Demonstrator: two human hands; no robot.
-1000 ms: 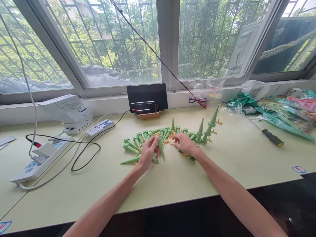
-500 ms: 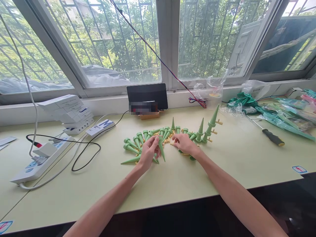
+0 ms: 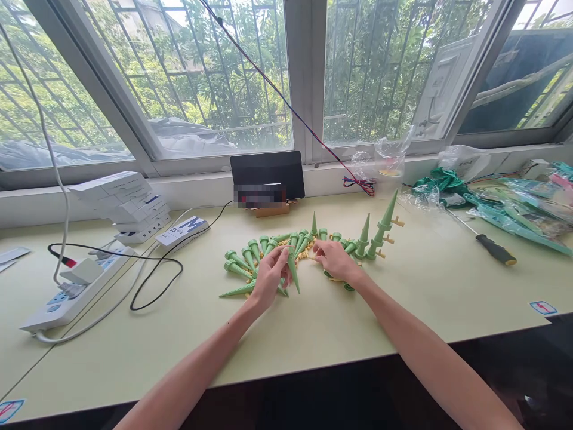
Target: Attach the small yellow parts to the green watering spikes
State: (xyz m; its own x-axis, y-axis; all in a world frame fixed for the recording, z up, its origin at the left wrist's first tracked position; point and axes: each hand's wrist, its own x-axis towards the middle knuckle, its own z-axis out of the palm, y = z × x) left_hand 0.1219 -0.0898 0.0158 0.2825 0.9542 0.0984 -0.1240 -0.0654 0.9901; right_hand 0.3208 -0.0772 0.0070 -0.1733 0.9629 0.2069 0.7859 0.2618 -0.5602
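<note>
My left hand [image 3: 268, 276] is closed on a green plastic cone spike [image 3: 292, 272], its tip pointing down toward me. Several more green cone spikes [image 3: 244, 261] lie fanned on the pale green table [image 3: 313, 322] just behind it. My right hand [image 3: 333, 260] rests over the small yellow pieces [image 3: 305, 254] among the spikes, fingers curled in a pinch; what they hold is too small to make out. To its right stand tall stacked green spikes [image 3: 384, 227] with yellow pegs sticking out.
A phone on a wooden stand [image 3: 266, 200] sits at the back by the window. A power strip [image 3: 67, 289], black cable [image 3: 156, 280] and stacked white boxes [image 3: 125, 203] lie left. A screwdriver [image 3: 492, 248], plastic bags and green packaging [image 3: 505, 203] lie right.
My right hand has shifted slightly toward the yellow pieces. My left hand keeps the same spike in the same place.
</note>
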